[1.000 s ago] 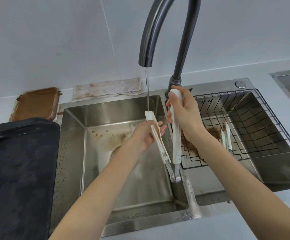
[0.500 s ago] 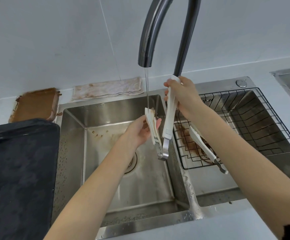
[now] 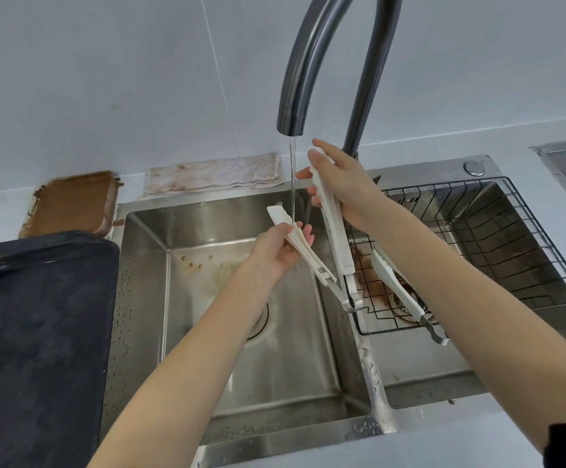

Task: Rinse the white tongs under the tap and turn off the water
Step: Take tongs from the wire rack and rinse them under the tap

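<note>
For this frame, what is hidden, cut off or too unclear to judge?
Head view only:
- Tap: top of the arch cut off by the frame edge; its handle or lever is not visible behind the right hand.
- White tongs: the arm tip under the left hand is partly covered by fingers, so remaining dirt cannot be judged.
- Left basin drain: mostly covered by the left forearm.

My bench [image 3: 443,444] carries a steel double sink [image 3: 372,373]. A black tray [image 3: 38,332] lies at my left, a brown-smeared dish [image 3: 72,202] behind it, a stained cloth [image 3: 214,173] against the wall.
</note>
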`<state>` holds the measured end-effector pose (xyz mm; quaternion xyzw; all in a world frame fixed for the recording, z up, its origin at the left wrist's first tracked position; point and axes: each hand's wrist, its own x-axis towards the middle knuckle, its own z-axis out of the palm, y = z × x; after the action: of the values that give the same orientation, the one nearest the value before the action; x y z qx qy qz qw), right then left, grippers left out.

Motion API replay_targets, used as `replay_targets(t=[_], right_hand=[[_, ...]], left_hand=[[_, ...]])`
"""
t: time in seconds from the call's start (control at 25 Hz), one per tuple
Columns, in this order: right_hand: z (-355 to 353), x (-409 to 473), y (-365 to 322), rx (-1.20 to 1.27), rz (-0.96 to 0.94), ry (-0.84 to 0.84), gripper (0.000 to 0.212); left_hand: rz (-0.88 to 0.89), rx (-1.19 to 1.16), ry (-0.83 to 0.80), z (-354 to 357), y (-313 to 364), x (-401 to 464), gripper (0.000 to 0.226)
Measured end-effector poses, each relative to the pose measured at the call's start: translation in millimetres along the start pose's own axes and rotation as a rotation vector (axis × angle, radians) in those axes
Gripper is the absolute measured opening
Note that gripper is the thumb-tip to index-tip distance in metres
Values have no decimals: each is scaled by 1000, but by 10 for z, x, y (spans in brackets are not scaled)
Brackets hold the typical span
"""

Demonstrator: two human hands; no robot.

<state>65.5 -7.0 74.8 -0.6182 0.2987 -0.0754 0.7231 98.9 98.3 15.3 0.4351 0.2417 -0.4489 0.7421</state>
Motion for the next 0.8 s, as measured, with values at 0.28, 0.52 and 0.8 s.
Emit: replay_targets(t=[0.28, 0.52, 0.8], right_hand=[[11, -222, 368, -35, -40, 19, 36], [98, -268, 422, -125, -233, 136, 37], [91, -260, 511, 323, -30, 150, 33]], left_hand=[[262, 11, 77, -19, 41, 107, 42], [290, 108, -80, -86, 3, 70, 49], [552, 587, 90, -68, -53, 72, 15]])
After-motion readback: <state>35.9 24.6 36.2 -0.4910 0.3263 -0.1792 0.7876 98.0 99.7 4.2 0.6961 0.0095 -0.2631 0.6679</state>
